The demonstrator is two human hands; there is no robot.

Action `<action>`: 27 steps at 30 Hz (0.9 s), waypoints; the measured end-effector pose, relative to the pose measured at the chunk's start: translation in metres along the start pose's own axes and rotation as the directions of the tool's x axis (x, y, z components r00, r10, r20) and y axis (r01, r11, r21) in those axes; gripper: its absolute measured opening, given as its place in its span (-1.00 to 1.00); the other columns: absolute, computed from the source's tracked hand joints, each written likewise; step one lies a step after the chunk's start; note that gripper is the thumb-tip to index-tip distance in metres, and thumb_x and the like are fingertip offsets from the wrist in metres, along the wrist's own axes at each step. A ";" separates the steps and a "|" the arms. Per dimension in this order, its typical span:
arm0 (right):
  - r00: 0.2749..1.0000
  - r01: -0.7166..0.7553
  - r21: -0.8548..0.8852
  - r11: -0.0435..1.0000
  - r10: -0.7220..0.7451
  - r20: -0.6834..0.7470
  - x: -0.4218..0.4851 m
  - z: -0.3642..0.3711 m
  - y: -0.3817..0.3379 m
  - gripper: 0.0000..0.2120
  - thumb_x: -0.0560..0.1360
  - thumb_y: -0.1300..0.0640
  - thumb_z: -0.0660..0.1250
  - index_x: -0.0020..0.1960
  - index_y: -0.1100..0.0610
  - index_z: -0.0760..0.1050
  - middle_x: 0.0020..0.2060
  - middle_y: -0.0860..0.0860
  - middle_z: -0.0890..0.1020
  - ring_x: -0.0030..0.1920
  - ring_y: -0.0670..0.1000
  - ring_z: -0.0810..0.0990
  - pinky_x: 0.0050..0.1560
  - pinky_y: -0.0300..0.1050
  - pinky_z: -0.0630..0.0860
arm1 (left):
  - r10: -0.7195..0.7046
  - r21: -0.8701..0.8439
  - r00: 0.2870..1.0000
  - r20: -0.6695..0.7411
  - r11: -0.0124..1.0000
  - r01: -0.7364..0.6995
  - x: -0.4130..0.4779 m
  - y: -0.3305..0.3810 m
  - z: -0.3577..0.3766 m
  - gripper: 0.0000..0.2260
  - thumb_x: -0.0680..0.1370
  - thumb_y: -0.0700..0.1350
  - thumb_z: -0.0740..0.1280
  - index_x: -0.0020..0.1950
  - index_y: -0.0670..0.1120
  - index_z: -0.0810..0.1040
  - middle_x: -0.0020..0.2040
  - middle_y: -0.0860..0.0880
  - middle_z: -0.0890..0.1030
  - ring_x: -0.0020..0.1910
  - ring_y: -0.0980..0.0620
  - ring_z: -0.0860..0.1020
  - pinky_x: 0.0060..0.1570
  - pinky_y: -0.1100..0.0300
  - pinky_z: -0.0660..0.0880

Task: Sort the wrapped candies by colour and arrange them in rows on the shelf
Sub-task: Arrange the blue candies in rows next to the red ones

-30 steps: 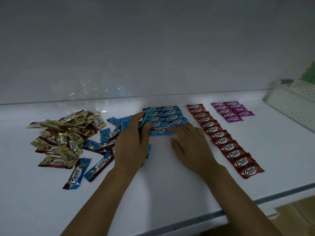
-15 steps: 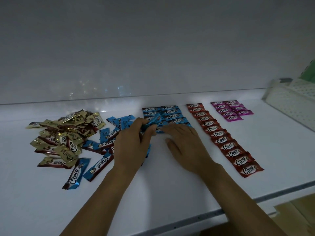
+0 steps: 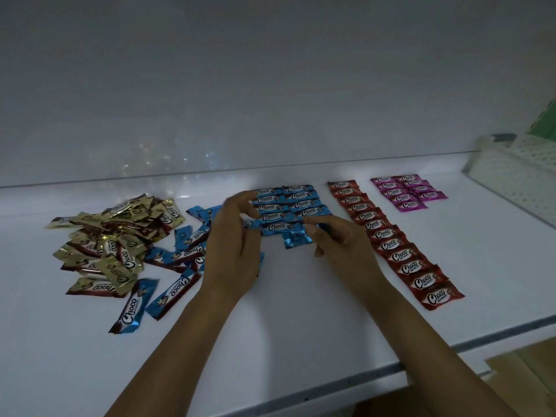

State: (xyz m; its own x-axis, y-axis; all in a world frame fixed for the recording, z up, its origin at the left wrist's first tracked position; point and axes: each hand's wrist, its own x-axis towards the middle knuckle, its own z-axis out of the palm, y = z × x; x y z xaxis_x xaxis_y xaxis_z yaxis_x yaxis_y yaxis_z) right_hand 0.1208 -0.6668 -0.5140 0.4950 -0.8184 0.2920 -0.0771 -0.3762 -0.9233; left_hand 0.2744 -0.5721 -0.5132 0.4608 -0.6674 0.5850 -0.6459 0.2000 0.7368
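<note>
White script reading "Choco" marks the blue candies point(image 3: 276, 227), red candies point(image 3: 421, 267) and gold candies point(image 3: 126, 260); smaller print is illegible.

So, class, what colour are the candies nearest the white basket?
Pink candies, clearest in the head view.

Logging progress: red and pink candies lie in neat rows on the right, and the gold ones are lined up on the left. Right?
No: the head view shows the gold candies in a loose heap on the left, not lined up. The red candies and pink candies do lie in neat rows on the right.
</note>
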 end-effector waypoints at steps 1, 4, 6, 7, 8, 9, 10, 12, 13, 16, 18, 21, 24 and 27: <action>1.000 -0.026 -0.018 0.999 0.026 0.003 0.000 0.001 0.002 -0.86 0.53 0.19 0.33 0.08 0.12 0.56 -0.17 0.04 0.66 -0.41 -0.20 0.55 -0.38 -0.38 0.46 | -0.015 -0.001 0.999 -0.034 1.000 0.015 0.001 0.000 -0.002 -0.64 0.45 -0.28 0.07 0.22 -0.11 0.40 0.00 0.03 0.45 -0.19 0.16 0.41 -0.19 0.47 0.39; 0.999 -0.049 -0.154 0.987 0.049 -0.002 -0.002 0.005 0.007 -0.88 0.49 0.10 0.39 0.01 0.06 0.53 -0.33 0.03 0.63 -0.39 -0.15 0.58 -0.39 -0.36 0.44 | -0.047 0.054 0.997 -0.065 0.997 0.051 0.003 0.000 -0.001 -0.60 0.44 -0.51 0.09 0.23 -0.26 0.40 0.08 -0.06 0.37 -0.07 0.15 0.36 -0.02 0.55 0.34; 1.000 0.005 -0.360 0.933 -0.006 -0.002 -0.004 0.009 0.007 -0.82 0.47 0.02 0.41 0.01 0.06 0.52 -0.48 -0.09 0.47 -0.46 -0.17 0.48 -0.42 -0.37 0.36 | -0.064 0.049 0.997 -0.047 0.997 0.067 0.003 0.002 0.000 -0.48 0.42 -0.56 0.09 0.31 -0.18 0.35 0.10 -0.05 0.36 -0.04 0.16 0.39 0.01 0.55 0.34; 1.000 0.022 -0.444 0.896 -0.026 -0.003 -0.004 0.011 0.007 -0.80 0.47 -0.01 0.40 0.03 0.05 0.51 -0.50 -0.11 0.41 -0.48 -0.16 0.43 -0.43 -0.35 0.34 | -0.065 0.039 0.997 -0.039 0.997 0.067 0.002 0.003 0.001 -0.43 0.43 -0.56 0.09 0.36 -0.14 0.31 0.12 -0.04 0.35 0.00 0.17 0.39 0.02 0.55 0.34; 0.999 0.026 -0.494 0.869 -0.037 -0.013 -0.004 0.011 0.008 -0.78 0.48 -0.04 0.38 0.05 0.04 0.50 -0.50 -0.12 0.38 -0.49 -0.16 0.39 -0.43 -0.34 0.32 | -0.060 0.029 0.998 -0.032 0.998 0.061 0.001 0.003 0.001 -0.40 0.44 -0.56 0.09 0.39 -0.11 0.27 0.15 -0.02 0.34 0.03 0.19 0.40 0.03 0.56 0.34; 0.999 0.023 -0.511 0.859 -0.045 -0.031 -0.005 0.011 0.007 -0.77 0.50 -0.04 0.36 0.08 0.04 0.50 -0.50 -0.12 0.37 -0.49 -0.16 0.38 -0.44 -0.34 0.31 | -0.052 0.016 0.998 -0.024 0.998 0.053 0.001 0.003 0.002 -0.38 0.45 -0.55 0.08 0.42 -0.08 0.24 0.19 -0.01 0.33 0.08 0.19 0.40 0.05 0.58 0.33; 0.997 0.020 -0.511 0.859 -0.054 -0.052 -0.005 0.010 0.009 -0.77 0.51 -0.04 0.34 0.10 0.05 0.49 -0.49 -0.12 0.37 -0.49 -0.16 0.37 -0.43 -0.32 0.31 | -0.047 0.000 0.999 -0.018 0.999 0.047 0.000 0.003 0.002 -0.37 0.46 -0.55 0.08 0.42 -0.04 0.21 0.22 -0.01 0.32 0.12 0.20 0.40 0.07 0.59 0.32; 0.994 0.020 -0.495 0.868 -0.071 -0.083 -0.005 0.007 0.009 -0.78 0.53 -0.01 0.33 0.12 0.07 0.49 -0.47 -0.11 0.41 -0.46 -0.16 0.39 -0.41 -0.27 0.35 | -0.041 -0.032 0.999 -0.007 0.999 0.040 0.000 0.003 0.002 -0.36 0.47 -0.55 0.06 0.42 0.01 0.18 0.29 -0.03 0.31 0.21 0.18 0.40 0.12 0.61 0.30; 0.994 0.021 -0.496 0.868 -0.073 -0.085 -0.006 0.006 0.009 -0.79 0.52 0.02 0.34 0.12 0.06 0.49 -0.45 -0.10 0.42 -0.44 -0.15 0.40 -0.39 -0.26 0.37 | -0.033 -0.044 0.999 -0.004 0.998 0.033 0.000 0.003 0.002 -0.37 0.48 -0.55 0.06 0.40 0.02 0.20 0.30 -0.05 0.33 0.24 0.16 0.40 0.13 0.60 0.30; 0.999 0.024 -0.570 0.821 -0.042 -0.019 -0.008 0.005 0.007 -0.79 0.48 0.08 0.36 0.12 0.00 0.50 -0.31 -0.12 0.45 -0.34 -0.15 0.42 -0.34 -0.34 0.35 | -0.042 -0.040 0.999 0.010 0.998 0.042 0.001 0.002 0.001 -0.49 0.52 -0.52 0.07 0.32 -0.04 0.35 0.19 -0.03 0.46 0.11 0.14 0.48 0.04 0.55 0.39; 0.998 0.060 -0.660 0.749 -0.022 0.066 -0.009 0.004 0.006 -0.75 0.48 0.08 0.35 0.16 -0.02 0.51 -0.19 -0.15 0.43 -0.25 -0.17 0.41 -0.29 -0.44 0.28 | -0.040 -0.015 0.999 0.019 0.999 0.040 0.000 0.000 0.002 -0.55 0.52 -0.50 0.07 0.23 -0.07 0.44 0.06 0.06 0.51 0.01 0.20 0.50 0.00 0.52 0.41; 0.992 0.115 -0.691 0.714 -0.040 0.123 -0.010 0.002 0.006 -0.76 0.51 0.05 0.33 0.17 -0.02 0.55 -0.11 -0.16 0.39 -0.27 -0.21 0.39 -0.29 -0.50 0.23 | -0.019 -0.032 1.000 0.017 0.999 0.019 -0.002 0.001 0.002 -0.62 0.52 -0.40 0.04 0.17 -0.07 0.47 -0.02 0.13 0.52 -0.06 0.20 0.49 -0.03 0.51 0.42; 0.987 0.156 -0.673 0.723 -0.084 0.139 -0.009 0.002 0.011 -0.83 0.51 0.00 0.34 0.08 -0.04 0.59 -0.09 -0.13 0.45 -0.27 -0.25 0.40 -0.28 -0.47 0.26 | -0.025 -0.075 1.000 0.013 0.997 0.026 -0.002 0.002 0.001 -0.63 0.50 -0.36 0.02 0.12 -0.02 0.46 -0.02 0.05 0.55 -0.08 0.24 0.50 -0.06 0.50 0.43; 0.983 0.184 -0.630 0.754 -0.133 0.128 -0.008 0.004 0.014 -0.89 0.53 0.06 0.33 0.00 0.03 0.62 -0.07 -0.06 0.53 -0.24 -0.21 0.42 -0.26 -0.42 0.32 | -0.024 -0.093 0.999 0.023 0.995 0.026 -0.002 0.001 0.000 -0.65 0.51 -0.34 0.03 0.11 -0.03 0.48 -0.07 0.06 0.56 -0.13 0.29 0.50 -0.10 0.49 0.43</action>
State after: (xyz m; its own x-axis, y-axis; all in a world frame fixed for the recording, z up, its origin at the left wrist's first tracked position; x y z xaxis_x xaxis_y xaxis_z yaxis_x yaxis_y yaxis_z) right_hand 0.1189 -0.6635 -0.5298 0.6075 -0.6986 0.3781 -0.5124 -0.7084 -0.4854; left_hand 0.2722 -0.5707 -0.5137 0.4615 -0.6886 0.5593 -0.5741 0.2489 0.7800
